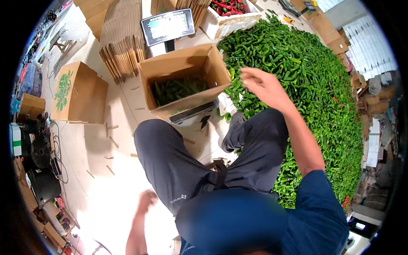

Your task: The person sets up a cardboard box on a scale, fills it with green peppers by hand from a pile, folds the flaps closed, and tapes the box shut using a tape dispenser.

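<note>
My right hand [264, 87] is stretched out above the edge of a big heap of green peppers [293, 55], just right of an open cardboard box [182, 104]. Its fingers reach toward the box, a little apart, and nothing shows in them. Green peppers [178, 90] lie in the bottom of that box, which rests on a scale [195, 111] with a lit display [168, 26] behind it. My left hand [146, 202] hangs low beside my left knee in strong glare; its fingers are too washed out to make out.
Flattened cardboard boxes [122, 40] stand stacked behind the box. Another carton [80, 93] with a green print stands to the left. A white foam crate [231, 21] of red peppers is at the back. Stems litter the pale floor [95, 146].
</note>
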A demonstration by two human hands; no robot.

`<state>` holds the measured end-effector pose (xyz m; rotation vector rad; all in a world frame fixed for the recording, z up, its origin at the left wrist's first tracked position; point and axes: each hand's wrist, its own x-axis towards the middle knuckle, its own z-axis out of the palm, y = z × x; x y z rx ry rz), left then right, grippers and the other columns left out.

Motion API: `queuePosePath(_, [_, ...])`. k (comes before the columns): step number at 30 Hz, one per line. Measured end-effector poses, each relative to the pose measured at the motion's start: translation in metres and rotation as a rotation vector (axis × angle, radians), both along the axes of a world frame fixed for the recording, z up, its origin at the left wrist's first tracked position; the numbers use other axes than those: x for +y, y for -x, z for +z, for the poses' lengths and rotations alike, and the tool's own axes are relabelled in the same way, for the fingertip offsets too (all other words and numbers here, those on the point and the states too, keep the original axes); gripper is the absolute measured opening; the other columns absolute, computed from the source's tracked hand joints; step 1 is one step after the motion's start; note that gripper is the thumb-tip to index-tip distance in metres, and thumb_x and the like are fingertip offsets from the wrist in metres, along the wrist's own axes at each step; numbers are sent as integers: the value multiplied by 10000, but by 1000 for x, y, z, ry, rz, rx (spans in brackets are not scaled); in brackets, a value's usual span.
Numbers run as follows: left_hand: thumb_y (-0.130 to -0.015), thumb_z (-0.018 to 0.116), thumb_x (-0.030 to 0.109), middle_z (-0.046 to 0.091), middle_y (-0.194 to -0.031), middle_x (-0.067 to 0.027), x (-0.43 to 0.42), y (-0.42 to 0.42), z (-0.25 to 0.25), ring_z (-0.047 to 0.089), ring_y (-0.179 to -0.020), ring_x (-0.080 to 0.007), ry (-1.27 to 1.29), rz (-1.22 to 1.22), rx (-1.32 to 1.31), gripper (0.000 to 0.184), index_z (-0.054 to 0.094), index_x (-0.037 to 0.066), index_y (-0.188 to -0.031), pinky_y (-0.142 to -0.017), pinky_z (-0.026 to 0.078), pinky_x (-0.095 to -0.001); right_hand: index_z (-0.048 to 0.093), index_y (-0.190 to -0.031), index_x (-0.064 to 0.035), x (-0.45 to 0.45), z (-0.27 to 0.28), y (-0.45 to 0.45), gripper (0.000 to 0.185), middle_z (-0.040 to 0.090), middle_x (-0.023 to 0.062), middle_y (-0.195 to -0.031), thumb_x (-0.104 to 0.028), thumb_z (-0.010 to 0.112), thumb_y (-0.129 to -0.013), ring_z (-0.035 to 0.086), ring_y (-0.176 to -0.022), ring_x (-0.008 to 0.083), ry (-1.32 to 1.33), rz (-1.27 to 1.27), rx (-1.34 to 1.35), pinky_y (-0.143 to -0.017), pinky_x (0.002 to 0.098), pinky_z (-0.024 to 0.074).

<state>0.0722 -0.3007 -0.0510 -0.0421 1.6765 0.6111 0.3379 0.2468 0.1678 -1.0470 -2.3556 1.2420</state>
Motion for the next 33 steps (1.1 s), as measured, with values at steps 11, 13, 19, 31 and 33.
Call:
queuePosePath(11, [-938, 565, 231, 694, -932, -143, -58, -145, -32, 638, -852, -226, 94, 525, -207, 285, 692, -20, -983, -751, 529, -380, 602, -1322, 8, -8, -19, -67, 415, 686, 98, -1071, -232, 635, -985, 658, -928, 177, 7, -261, -145, -810, 334, 536])
queuePosePath(13, [-940, 566, 229, 693, -928, -144, -54, -144, -33, 636, -848, -225, 72, 535, -189, 283, 691, -21, -982, -748, 528, -379, 603, -1313, 16, -9, -19, -63, 418, 683, 98, -1062, -235, 639, -980, 653, -930, 185, -34, -204, -176, -816, 342, 530])
queuePosePath(19, [-947, 568, 224, 691, -917, -147, -50, -145, -36, 632, -835, -222, 38, 560, -159, 278, 687, -24, -979, -738, 525, -376, 606, -1306, 25, -15, -18, -62, 439, 698, 100, -1018, -246, 650, -962, 651, -889, 189, -103, -174, -263, -818, 344, 524])
queuePosePath(31, [-961, 572, 214, 686, -893, -154, -47, -152, -37, 623, -809, -215, 16, 595, -132, 269, 679, -32, -973, -717, 520, -371, 582, -1327, 29, -18, -14, -61, 476, 705, 142, -1018, -251, 661, -951, 692, -920, 258, -137, -115, -325, -832, 368, 530])
queuePosePath(33, [-963, 573, 213, 685, -889, -155, -46, -152, -37, 621, -805, -214, 14, 598, -127, 267, 678, -33, -972, -713, 519, -370, 582, -1326, 28, -18, -12, -59, 478, 704, 146, -1023, -254, 665, -949, 695, -923, 265, -129, -113, -336, -835, 369, 531])
